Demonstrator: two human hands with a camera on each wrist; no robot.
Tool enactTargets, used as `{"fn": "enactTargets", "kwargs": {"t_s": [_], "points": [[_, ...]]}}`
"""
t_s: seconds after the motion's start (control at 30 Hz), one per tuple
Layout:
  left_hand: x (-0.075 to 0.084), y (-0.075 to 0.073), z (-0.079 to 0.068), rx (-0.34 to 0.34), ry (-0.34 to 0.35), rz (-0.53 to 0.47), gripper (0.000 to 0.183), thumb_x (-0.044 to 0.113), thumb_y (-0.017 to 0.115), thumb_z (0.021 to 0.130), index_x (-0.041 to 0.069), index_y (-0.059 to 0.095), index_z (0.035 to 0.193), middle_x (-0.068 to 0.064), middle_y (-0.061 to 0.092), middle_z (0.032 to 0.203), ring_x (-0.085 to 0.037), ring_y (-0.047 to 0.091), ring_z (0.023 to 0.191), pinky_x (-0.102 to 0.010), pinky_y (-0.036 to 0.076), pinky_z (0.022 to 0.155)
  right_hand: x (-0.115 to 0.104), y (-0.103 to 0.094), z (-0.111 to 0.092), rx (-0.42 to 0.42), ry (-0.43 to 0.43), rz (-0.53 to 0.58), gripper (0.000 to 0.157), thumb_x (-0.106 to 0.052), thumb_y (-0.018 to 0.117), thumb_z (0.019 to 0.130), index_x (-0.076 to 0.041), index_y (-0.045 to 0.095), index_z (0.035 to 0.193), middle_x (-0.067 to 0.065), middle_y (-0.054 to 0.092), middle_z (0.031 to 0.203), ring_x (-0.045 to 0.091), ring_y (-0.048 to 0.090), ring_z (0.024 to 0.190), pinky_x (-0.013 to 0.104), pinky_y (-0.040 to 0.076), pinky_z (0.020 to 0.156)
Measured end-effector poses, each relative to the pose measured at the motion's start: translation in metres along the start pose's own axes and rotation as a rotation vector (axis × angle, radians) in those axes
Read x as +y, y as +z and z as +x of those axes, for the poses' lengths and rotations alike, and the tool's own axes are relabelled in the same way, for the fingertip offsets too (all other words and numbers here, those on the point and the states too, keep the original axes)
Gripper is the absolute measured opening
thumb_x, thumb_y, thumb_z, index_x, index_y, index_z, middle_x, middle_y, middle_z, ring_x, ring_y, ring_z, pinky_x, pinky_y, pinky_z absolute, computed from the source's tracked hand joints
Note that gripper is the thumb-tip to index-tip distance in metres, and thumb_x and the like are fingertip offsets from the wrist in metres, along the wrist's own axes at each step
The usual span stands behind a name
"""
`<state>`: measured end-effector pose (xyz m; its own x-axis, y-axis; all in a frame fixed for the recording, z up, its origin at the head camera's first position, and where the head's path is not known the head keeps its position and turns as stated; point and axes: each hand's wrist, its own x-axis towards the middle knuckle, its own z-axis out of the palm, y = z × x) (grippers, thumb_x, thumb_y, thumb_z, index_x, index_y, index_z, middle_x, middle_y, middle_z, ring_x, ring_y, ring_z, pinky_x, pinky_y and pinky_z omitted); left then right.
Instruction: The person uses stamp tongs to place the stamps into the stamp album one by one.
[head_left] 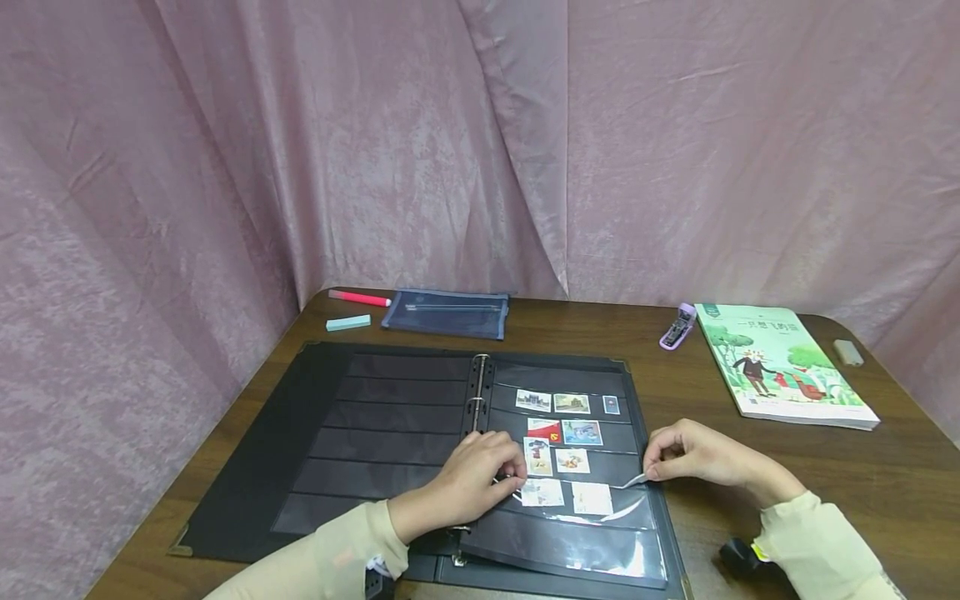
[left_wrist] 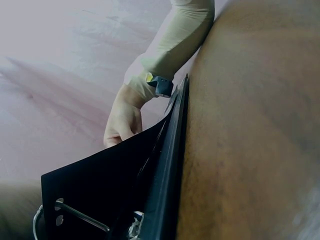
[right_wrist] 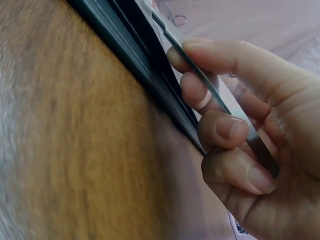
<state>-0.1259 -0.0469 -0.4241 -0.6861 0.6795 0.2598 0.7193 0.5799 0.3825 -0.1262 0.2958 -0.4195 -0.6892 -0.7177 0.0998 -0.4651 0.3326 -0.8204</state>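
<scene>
An open black stamp album [head_left: 405, 375] lies on the table, its right page holding several stamps in clear pocket rows. My left hand [head_left: 476, 475] rests over the inner part of that page, thumb and fingers curled close to a pale stamp [head_left: 542, 492]; what lies between its fingertips is hidden. At the page's outer edge my right hand [head_left: 697, 454] grips metal tweezers [right_wrist: 215, 92], fingers wrapped along them. The tweezers' tip points at the row beside another pale stamp [head_left: 592, 498]. In the left wrist view the black page [left_wrist: 100, 185] stands raised on its rings.
Behind the album lie a blue mesh zip pouch [head_left: 446, 321], a red marker [head_left: 360, 297] and a light blue bar [head_left: 348, 322]. Farther right are a purple stapler-like object [head_left: 678, 327], a green illustrated book [head_left: 780, 358] and a small white eraser-like block [head_left: 848, 352].
</scene>
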Motion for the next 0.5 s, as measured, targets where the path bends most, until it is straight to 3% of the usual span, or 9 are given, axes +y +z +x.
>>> {"fn": "enactTargets", "kwargs": {"t_s": [0.33, 0.5], "points": [[0.0001, -0.0001, -0.0005, 0.004, -0.003, 0.000, 0.010, 0.026, 0.066, 0.079, 0.027, 0.056, 0.078, 0.016, 0.048, 0.075, 0.002, 0.043, 0.074, -0.016, 0.029, 0.070, -0.0010, 0.0003, 0.0008, -0.040, 0.025, 0.049, 0.007, -0.004, 0.060, 0.082, -0.006, 0.066, 0.083, 0.010, 0.058, 0.073, -0.008, 0.044, 0.063, 0.020, 0.039, 0.048], [0.0003, -0.0004, -0.0007, -0.002, -0.006, -0.002, 0.010, 0.026, 0.066, 0.079, 0.027, 0.056, 0.078, 0.016, 0.048, 0.076, 0.002, 0.043, 0.074, -0.016, 0.029, 0.070, -0.0015, -0.0008, -0.0006, -0.042, 0.054, 0.060, 0.006, -0.003, 0.059, 0.082, -0.005, 0.065, 0.084, -0.006, 0.057, 0.072, -0.009, 0.043, 0.061, 0.019, 0.038, 0.047]]}}
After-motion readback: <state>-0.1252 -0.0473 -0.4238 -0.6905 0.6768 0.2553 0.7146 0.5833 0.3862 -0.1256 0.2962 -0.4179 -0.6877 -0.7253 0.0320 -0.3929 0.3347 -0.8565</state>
